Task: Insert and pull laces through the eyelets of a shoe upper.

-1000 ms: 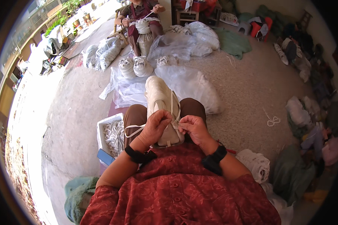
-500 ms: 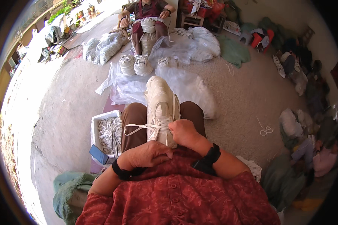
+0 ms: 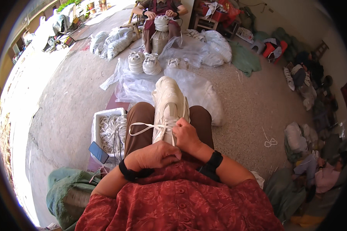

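While the shoe (image 3: 168, 98) rests between the knees, its toe: pointing away from the body, the heel end close to the red shirt (image 3: 177, 200).
Right grip: the right hand (image 3: 187, 136) is closed, thumb and bent fingers pinching the laces (image 3: 167, 122) at the shoe's right side; the exact strand cannot be told.
Left grip: the left hand (image 3: 162, 154) is curled shut, back of the hand up; its fingertips are hidden, so whether it has a lace end cannot be told.
Shoe from the grips: just ahead of the left hand, and to the left of the right hand, which partly covers it.
Lace loop (image 3: 142, 124): sticking out left over the brown trouser leg (image 3: 138, 140).
White box (image 3: 96, 133): left of the knees, filled with pale cords (image 3: 111, 133).
Phone (image 3: 98, 152): tilted at the box's near left corner.
Plastic sheets (image 3: 140, 90): on the floor (image 3: 254, 104) beyond the knees.
Co-worker (image 3: 162, 7): seated farther off, both hands at a white bundle (image 3: 162, 24).
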Demonstrator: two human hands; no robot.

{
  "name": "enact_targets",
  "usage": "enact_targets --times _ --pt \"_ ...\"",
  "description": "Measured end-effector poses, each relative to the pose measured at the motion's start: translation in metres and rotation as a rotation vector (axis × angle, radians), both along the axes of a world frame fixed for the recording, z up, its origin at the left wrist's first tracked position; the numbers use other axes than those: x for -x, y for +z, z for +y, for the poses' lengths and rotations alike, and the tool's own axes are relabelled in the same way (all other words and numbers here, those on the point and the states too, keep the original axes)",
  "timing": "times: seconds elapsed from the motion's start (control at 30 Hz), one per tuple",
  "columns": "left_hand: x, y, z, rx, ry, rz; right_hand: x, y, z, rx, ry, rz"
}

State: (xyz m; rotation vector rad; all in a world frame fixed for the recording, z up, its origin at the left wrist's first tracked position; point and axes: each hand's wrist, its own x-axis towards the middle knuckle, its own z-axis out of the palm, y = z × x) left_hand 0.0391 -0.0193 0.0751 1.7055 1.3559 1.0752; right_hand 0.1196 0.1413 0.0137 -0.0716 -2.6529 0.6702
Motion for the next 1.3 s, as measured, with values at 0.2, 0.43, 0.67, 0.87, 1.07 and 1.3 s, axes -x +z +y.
enact_targets --times 0.2,0.43,0.67,0.87,1.07,1.3 --pt "-0.001 -0.003 0.003 0.006 -0.020 -0.022 0.009 -0.002 0.001 0.005 0.067 0.199" --pt "0.006 -0.004 -0.002 -0.001 0.301 0.198 -0.005 -0.001 0.003 0.052 0.067 0.151" --pt "0.015 -0.021 0.014 0.037 0.507 0.762 0.004 -0.009 -0.005 0.094 -0.018 0.167" --pt "0.011 -0.026 0.015 0.111 0.553 0.955 -0.003 -0.010 0.000 0.145 -0.098 0.207" --pt "0.009 -0.029 0.016 0.158 0.529 1.055 -0.005 -0.012 0.001 0.205 -0.114 0.187" --pt "0.013 -0.040 0.020 0.151 0.612 0.792 -0.006 -0.010 -0.001 0.187 -0.116 0.177"
